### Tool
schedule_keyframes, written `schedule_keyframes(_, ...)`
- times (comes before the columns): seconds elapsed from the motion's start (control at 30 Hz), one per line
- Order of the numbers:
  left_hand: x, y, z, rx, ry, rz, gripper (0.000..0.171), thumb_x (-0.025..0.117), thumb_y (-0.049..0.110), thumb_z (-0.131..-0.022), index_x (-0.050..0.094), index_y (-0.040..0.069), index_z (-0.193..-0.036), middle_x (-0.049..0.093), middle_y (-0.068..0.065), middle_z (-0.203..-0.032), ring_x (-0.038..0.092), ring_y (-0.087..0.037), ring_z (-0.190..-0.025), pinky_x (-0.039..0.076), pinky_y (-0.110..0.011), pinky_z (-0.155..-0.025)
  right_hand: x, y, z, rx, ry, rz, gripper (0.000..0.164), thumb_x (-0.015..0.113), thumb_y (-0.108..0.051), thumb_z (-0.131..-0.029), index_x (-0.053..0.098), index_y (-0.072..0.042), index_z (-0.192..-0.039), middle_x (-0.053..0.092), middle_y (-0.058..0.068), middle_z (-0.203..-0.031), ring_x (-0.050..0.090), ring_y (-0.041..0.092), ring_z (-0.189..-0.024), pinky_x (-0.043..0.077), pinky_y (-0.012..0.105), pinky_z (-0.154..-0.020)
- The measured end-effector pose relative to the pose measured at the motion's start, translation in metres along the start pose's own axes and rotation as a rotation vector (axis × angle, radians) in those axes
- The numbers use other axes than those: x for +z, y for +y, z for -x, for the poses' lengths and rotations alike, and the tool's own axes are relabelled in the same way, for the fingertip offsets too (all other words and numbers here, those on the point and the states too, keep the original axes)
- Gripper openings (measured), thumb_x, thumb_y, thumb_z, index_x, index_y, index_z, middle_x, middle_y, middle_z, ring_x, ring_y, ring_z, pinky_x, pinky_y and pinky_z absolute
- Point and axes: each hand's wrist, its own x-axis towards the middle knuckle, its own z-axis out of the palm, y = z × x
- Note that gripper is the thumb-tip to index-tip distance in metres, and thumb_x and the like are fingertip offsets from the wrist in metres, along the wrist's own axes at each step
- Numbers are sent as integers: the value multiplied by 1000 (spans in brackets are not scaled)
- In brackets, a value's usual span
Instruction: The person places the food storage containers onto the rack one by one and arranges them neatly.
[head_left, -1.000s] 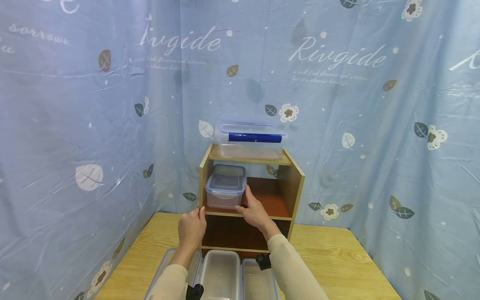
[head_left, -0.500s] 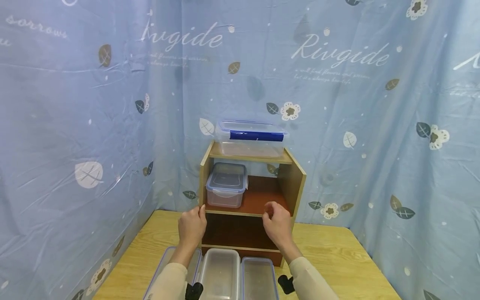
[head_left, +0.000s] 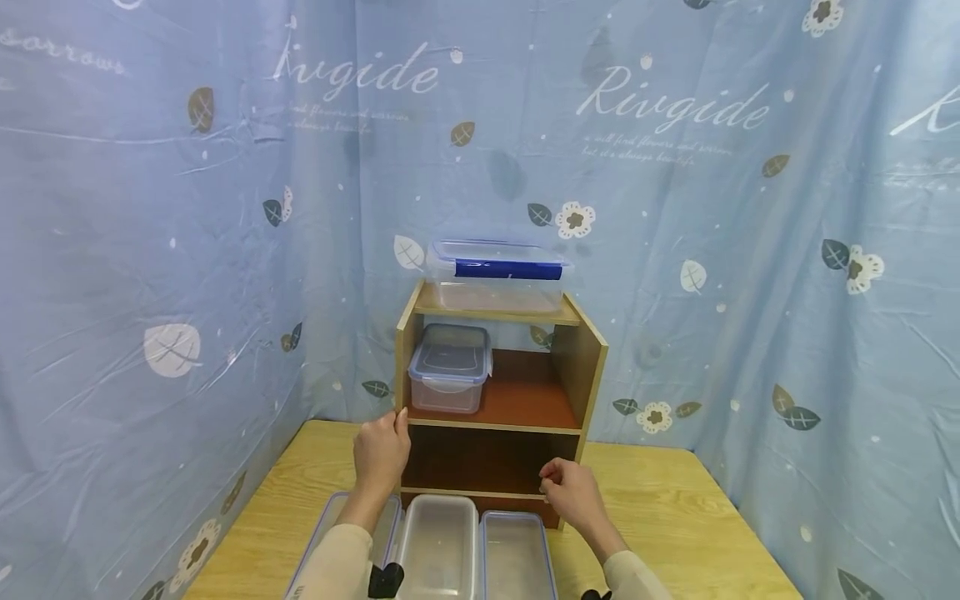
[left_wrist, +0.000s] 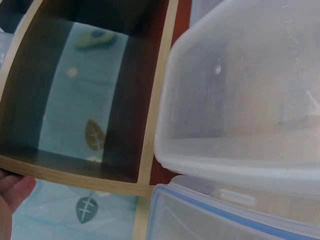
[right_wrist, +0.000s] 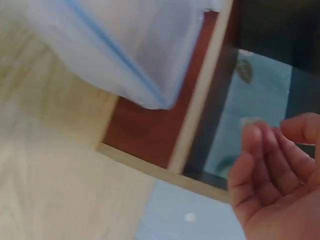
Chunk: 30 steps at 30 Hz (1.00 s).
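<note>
The left hand (head_left: 381, 450), gripping the shelf (head_left: 504, 404) left of centre, should brace it while the loosely curled, unladen right hand (head_left: 572, 493), lower right of centre, avoids bumping its edge.

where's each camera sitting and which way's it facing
Head: worn on the head, facing forward and down at a brown wooden shelf unit and translucent rectangular plastic boxes; left hand, right hand, cream sleeves show.
Left wrist: worn there, facing shelf unit and boxes; part of left hand shows.
Right wrist: worn there, facing shelf unit's corner and boxes; right hand shows.
Shared by wrist views: shelf unit, light-blue leaf-print fabric curtain.
</note>
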Motion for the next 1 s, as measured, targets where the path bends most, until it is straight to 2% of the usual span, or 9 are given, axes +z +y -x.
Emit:
schedule_keyframes(0.17,-1,1,0,4,8,-1,45,65,16,-91,46,6,-50,55,-15,-47,56,-39,-45,43,-48,-44,6,21,11,23,-69,66,11,61,-5,-85,66,0,-93,66,3,-76,60,11,-60,47,26,-53)
schedule_keyframes(0.23,-1,1,0,5,15,1,45,65,15,-90,46,6,-50,55,-16,-47,56,-40,-44,42,-49,-44,7,30,16,60,-102,62,13,62,-8,-86,65,0,-95,66,4,-77,59,11,-62,47,27,-53)
schedule_keyframes(0.3,-1,1,0,5,21,5,45,65,15,-90,46,6,-50,55,-16,-47,56,-40,-45,42,-49,-44,9,38,21,113,-147,8,16,62,-12,-88,64,1,-97,66,6,-77,59,12,-63,46,27,-52)
schedule_keyframes(0.5,-1,1,-1,8,17,-8,44,65,15,-90,48,4,-51,57,-17,-49,57,-42,-47,43,-49,-44,15,61,38,276,-313,-255,31,56,-26,-97,57,5,-101,60,6,-76,55,11,-60,46,25,-49)
schedule_keyframes(0.67,-3,0,-2,6,15,-5,43,65,14,-90,49,4,-51,57,-17,-49,58,-42,-47,44,-50,-45,19,76,46,332,-347,-331,63,44,-49,-100,55,12,-112,63,7,-82,61,12,-63,55,34,-58)
schedule_keyframes(0.73,-4,0,-2,6,19,-3,43,65,14,-90,49,4,-51,57,-18,-49,58,-42,-47,44,-50,-45,21,82,49,347,-368,-356,70,40,-55,-99,55,12,-113,65,6,-82,63,12,-64,55,34,-60)
schedule_keyframes(0.83,-3,0,-3,8,17,-3,44,65,14,-90,48,4,-51,57,-17,-49,58,-42,-47,43,-50,-45,26,89,54,352,-409,-420,69,38,-57,-99,59,8,-107,62,-2,-72,59,8,-61,51,28,-59)
schedule_keyframes(0.93,-2,0,-2,9,5,-3,44,64,15,-91,48,5,-51,57,-17,-49,58,-42,-47,44,-50,-45,32,94,60,362,-466,-577,55,39,-51,-102,59,0,-97,51,-7,-64,48,4,-57,47,23,-58)
schedule_keyframes(1.0,-2,0,-2,6,-4,-3,45,64,16,-91,48,5,-51,57,-17,-49,58,-41,-47,44,-49,-45,37,96,65,360,-485,-652,46,39,-46,-103,57,-5,-91,48,-9,-63,45,3,-57,45,21,-57)
